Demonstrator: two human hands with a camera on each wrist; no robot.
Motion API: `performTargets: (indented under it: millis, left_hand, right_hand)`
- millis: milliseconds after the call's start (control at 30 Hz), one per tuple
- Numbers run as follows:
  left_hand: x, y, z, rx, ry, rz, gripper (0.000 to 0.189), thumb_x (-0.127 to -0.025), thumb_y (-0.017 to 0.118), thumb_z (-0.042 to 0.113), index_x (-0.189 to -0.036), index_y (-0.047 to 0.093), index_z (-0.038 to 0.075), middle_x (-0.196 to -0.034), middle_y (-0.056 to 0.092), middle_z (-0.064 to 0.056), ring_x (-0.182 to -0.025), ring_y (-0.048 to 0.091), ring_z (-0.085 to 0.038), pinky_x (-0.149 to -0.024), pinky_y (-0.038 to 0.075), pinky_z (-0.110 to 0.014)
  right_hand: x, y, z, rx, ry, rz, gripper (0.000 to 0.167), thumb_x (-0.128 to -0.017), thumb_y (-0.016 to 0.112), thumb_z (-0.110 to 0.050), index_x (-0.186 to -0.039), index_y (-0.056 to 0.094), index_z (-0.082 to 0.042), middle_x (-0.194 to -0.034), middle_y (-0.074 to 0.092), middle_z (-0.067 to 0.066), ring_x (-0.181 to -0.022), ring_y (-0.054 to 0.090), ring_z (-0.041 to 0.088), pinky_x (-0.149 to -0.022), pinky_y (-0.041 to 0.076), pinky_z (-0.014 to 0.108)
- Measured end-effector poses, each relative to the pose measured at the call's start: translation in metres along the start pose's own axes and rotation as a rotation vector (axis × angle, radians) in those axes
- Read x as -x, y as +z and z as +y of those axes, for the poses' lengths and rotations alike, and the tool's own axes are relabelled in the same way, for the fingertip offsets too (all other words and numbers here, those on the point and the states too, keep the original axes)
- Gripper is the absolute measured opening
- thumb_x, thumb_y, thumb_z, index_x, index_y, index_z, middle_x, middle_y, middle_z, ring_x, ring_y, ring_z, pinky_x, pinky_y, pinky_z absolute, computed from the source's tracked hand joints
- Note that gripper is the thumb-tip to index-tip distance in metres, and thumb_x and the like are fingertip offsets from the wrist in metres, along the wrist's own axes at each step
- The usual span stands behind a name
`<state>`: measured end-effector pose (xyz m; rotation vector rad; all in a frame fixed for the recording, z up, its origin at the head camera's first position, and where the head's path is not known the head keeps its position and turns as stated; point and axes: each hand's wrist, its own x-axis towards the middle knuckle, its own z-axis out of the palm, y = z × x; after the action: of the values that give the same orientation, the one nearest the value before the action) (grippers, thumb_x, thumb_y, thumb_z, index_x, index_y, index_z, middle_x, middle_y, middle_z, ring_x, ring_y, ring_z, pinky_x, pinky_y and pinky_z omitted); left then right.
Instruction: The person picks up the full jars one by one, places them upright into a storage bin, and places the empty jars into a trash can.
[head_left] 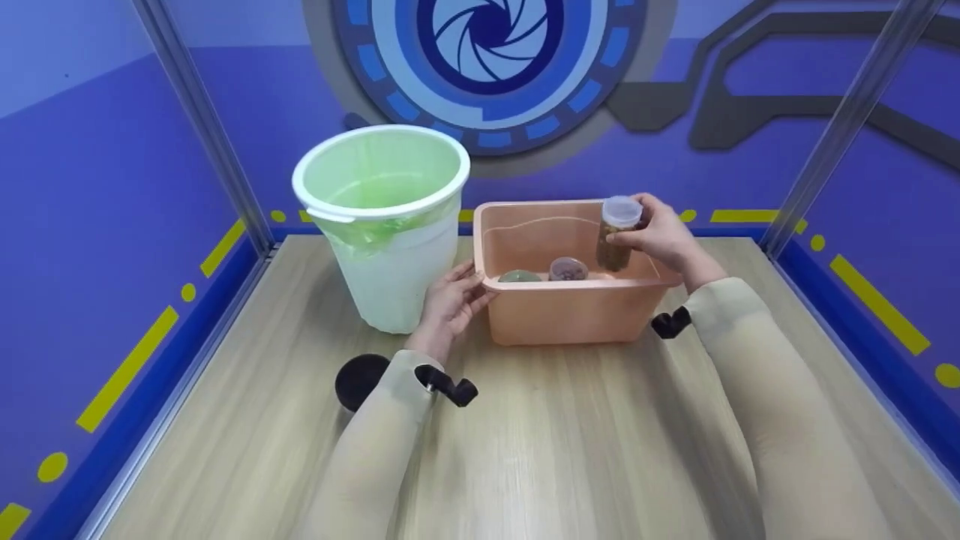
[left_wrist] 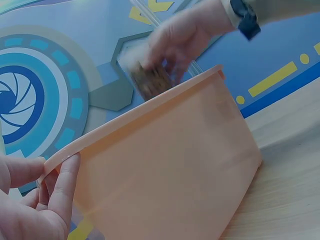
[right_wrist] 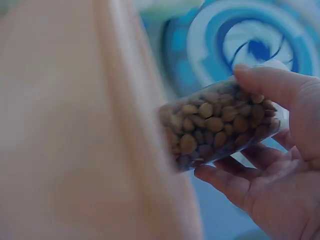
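Saw a round black-topped object [head_left: 361, 381] apart from the peach tub [head_left: 570, 315], to its near left. Found just left of the tub a white bucket [head_left: 397, 289] with a green plastic liner [head_left: 366, 238]. Noted next the left hand [head_left: 450, 301] at the tub's near left corner, clamped on the rim between its digits. Made out inside the tub, toward the left, a greenish round top [head_left: 519, 277], largely hidden, then near its middle a small round container [head_left: 568, 269]. Saw a clear jar [head_left: 613, 251] of brown nut-like pieces [right_wrist: 215, 122], pale-lidded, over the tub's right half, lower end hidden behind the tub in both wrist views. Saw the right hand [head_left: 666, 236] above the tub's right side, clamped on that jar between thumb and fingers. Could not tell of any contact between jar and tub.
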<state>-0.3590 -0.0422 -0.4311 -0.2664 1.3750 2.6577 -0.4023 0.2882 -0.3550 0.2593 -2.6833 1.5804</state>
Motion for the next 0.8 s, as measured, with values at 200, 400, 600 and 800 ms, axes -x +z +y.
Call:
performTargets:
  millis: [200,400,600,800]
  left_hand:
    - [0.001,0.001,0.001,-0.004,-0.002,0.01,0.049,-0.099,0.059,-0.006,-0.148,0.054,0.003,-0.146,0.058,-0.021,-0.109,0.067,-0.026,-0.086,0.066,-0.034]
    - [0.001,0.0,0.0,0.004,-0.013,0.006,0.048,-0.1,0.058,-0.005,-0.147,0.054,0.003,-0.145,0.058,-0.022,-0.107,0.066,-0.026,-0.082,0.066,-0.031]
    - [0.0,0.0,0.0,0.007,-0.001,-0.002,0.048,-0.1,0.057,-0.006,-0.147,0.054,0.002,-0.145,0.057,-0.023,-0.108,0.066,-0.027,-0.081,0.067,-0.031]
    - [0.0,0.0,0.0,0.004,-0.01,0.007,0.049,-0.1,0.058,-0.005,-0.148,0.052,0.003,-0.148,0.058,-0.019,-0.116,0.066,-0.029,-0.082,0.067,-0.031]
  right_hand:
    - [-0.013,0.008,0.022,0.174,0.104,-0.147,0.065,-0.086,0.078,-0.002,-0.14,0.043,0.001,-0.134,0.052,0.021,-0.12,0.051,0.032,-0.095,0.055,0.035]
    - [-0.017,0.016,0.029,0.512,-0.004,-0.27,0.054,-0.088,0.074,-0.011,-0.134,0.052,0.007,-0.132,0.057,0.028,-0.112,0.055,0.036,-0.098,0.052,0.045]
    - [-0.02,0.021,0.028,0.574,0.022,-0.352,0.048,-0.092,0.063,-0.002,-0.139,0.053,0.005,-0.135,0.058,0.028,-0.116,0.054,0.036,-0.105,0.048,0.049]
    - [-0.021,0.023,0.03,0.631,-0.017,-0.378,0.047,-0.084,0.061,0.006,-0.131,0.059,0.007,-0.13,0.062,0.03,-0.109,0.057,0.036,-0.094,0.05,0.038]
